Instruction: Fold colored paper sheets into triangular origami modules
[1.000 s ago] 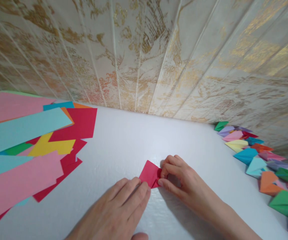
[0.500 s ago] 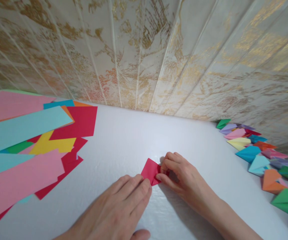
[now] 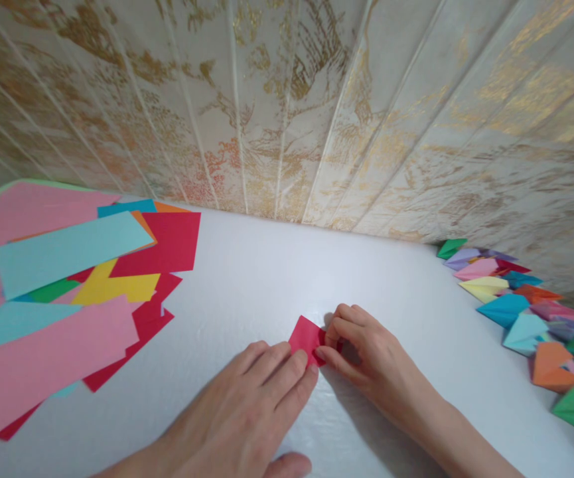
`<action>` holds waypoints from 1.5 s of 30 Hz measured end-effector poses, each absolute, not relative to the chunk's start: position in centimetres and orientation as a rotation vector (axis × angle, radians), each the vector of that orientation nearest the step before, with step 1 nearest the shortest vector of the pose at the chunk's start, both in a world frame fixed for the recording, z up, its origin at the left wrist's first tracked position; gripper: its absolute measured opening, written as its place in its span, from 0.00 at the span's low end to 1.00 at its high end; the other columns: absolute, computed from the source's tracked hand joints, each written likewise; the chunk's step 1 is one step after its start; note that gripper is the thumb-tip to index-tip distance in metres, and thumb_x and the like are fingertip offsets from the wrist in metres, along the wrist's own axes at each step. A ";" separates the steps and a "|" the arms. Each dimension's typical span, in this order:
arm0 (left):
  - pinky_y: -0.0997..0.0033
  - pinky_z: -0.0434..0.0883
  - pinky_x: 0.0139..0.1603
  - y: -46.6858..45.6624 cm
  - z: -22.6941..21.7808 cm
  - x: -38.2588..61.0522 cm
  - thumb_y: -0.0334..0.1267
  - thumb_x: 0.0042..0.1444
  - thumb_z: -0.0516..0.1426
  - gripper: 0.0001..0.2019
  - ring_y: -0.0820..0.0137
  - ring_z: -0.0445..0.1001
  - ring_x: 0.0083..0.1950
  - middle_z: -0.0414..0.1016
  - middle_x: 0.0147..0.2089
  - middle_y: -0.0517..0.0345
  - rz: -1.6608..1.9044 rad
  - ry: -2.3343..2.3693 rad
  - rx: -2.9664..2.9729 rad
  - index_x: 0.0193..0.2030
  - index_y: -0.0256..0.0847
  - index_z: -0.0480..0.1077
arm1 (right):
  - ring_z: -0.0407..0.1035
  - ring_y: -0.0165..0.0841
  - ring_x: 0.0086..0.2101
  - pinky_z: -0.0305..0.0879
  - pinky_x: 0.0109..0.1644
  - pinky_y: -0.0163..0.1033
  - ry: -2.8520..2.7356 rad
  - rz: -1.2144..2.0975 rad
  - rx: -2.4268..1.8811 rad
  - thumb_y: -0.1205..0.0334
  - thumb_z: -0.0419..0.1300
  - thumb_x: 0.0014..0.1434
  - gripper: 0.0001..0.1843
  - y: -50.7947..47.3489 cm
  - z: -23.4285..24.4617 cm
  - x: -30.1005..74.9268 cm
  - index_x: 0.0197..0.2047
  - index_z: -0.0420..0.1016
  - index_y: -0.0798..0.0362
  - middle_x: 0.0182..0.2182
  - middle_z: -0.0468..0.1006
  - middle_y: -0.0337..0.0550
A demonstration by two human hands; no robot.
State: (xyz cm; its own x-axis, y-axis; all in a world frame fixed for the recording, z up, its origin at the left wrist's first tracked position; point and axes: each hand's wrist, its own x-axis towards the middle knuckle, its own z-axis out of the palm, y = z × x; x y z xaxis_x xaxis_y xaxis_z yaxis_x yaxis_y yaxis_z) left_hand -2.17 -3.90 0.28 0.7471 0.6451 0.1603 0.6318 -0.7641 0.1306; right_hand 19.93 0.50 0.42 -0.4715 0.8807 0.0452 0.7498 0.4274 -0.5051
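Observation:
A small folded red paper piece point(image 3: 305, 334) lies on the white table point(image 3: 257, 279) near its front. My left hand point(image 3: 251, 411) lies flat, fingers stretched out, with the fingertips pressing on the paper's lower edge. My right hand point(image 3: 361, 352) is curled, thumb and fingers pinching the paper's right side. Part of the paper is hidden under both hands.
Loose coloured paper strips and sheets point(image 3: 58, 292) are spread over the left of the table. A row of several folded paper pieces point(image 3: 520, 312) in mixed colours runs along the right edge. A patterned gold and cream wall point(image 3: 287, 113) stands behind.
My left hand has slid forward and right, covering more of the red paper. My right hand keeps its pinch on it. The view has shifted slightly.

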 end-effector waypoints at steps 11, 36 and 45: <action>0.62 0.64 0.64 -3.5 -0.4 -2.2 0.52 0.63 0.57 0.26 0.60 0.68 0.63 0.72 0.65 0.53 0.427 0.999 2.934 0.63 0.38 0.69 | 0.65 0.37 0.37 0.61 0.44 0.44 -2.259 0.701 -1.361 0.75 0.63 0.57 0.11 -0.2 0.8 19.9 0.37 0.66 0.51 0.34 0.72 0.40; 0.53 0.71 0.55 -3.5 1.2 0.3 0.56 0.60 0.58 0.28 0.52 0.73 0.54 0.76 0.57 0.43 0.235 1.159 2.714 0.57 0.34 0.72 | 0.72 0.38 0.41 0.70 0.47 0.42 -2.371 0.717 -1.190 0.82 0.48 0.58 0.22 -1.6 2.0 20.0 0.43 0.76 0.52 0.42 0.78 0.46; 0.61 0.64 0.57 0.9 1.0 -2.9 0.37 0.64 0.61 0.06 0.64 0.71 0.53 0.79 0.49 0.59 0.565 0.721 2.908 0.47 0.42 0.72 | 0.70 0.38 0.41 0.68 0.43 0.43 -2.440 0.428 -1.035 0.81 0.51 0.61 0.23 -2.2 0.9 21.1 0.49 0.77 0.48 0.45 0.78 0.47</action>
